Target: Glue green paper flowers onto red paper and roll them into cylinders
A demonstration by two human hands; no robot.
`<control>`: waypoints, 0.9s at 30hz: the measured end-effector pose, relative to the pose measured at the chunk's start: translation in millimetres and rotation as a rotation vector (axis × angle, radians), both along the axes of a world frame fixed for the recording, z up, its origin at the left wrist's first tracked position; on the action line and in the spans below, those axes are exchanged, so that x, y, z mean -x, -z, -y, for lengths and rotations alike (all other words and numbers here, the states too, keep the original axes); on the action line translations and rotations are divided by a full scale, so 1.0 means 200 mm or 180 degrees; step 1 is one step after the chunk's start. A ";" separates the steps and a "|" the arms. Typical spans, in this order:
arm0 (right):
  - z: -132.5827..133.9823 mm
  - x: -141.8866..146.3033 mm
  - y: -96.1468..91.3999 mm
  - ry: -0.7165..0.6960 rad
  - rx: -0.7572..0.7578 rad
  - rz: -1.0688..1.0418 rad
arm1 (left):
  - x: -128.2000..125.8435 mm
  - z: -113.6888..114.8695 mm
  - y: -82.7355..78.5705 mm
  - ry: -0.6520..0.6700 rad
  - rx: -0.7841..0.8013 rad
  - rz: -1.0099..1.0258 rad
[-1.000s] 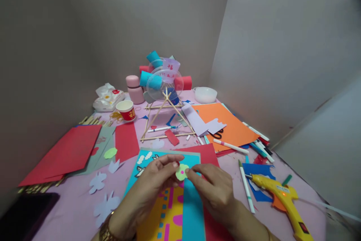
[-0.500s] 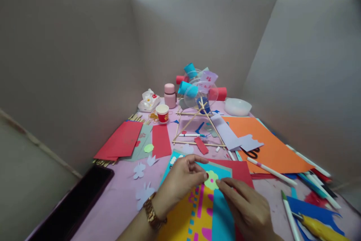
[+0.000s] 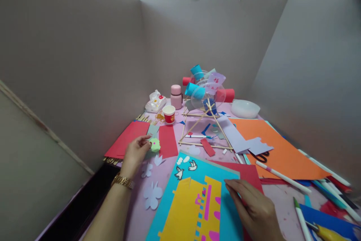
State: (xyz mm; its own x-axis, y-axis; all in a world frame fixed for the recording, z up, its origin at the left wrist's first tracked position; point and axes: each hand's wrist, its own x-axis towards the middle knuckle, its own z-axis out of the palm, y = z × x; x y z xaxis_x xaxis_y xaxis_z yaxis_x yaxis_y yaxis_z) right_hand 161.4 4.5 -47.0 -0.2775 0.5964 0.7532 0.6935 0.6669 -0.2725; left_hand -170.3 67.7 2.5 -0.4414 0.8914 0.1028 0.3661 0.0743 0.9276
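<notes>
The left hand (image 3: 137, 153) pinches the green flower cutout (image 3: 155, 145) between closed fingers above the red sheet (image 3: 125, 142) at far left; a flat, gentle grip should prevent creasing, while the right hand (image 3: 254, 208), open and empty, presses the collage sheet (image 3: 186, 203).

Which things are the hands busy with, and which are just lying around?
Busy with:
- left hand holding the green flower
- right hand resting on the collage sheet

Lying around:
- scissors
- cup
- bowl
- orange paper
- pen
- wheel model
</notes>
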 end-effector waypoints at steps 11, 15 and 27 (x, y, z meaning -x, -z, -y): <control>0.01 0.01 -0.03 -0.0037 0.0262 -0.0095 | -0.18 -0.02 0.11 0.0306 -0.0573 -0.1961; 0.01 0.01 -0.04 -0.0074 0.0386 -0.0206 | -0.21 0.00 0.13 0.0714 -0.0519 -0.2437; -0.06 -0.04 -0.16 0.1056 0.2166 0.0317 | -0.31 0.02 0.06 0.0926 -0.0513 -0.2343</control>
State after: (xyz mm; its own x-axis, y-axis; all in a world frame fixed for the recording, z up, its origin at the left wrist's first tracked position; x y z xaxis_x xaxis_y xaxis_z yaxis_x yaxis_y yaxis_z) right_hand 170.2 15.7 -15.4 -0.0502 0.9841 0.1706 0.8710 0.1267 -0.4747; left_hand -109.2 64.4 -8.6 0.0370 0.9096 0.4139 0.8713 -0.2322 0.4323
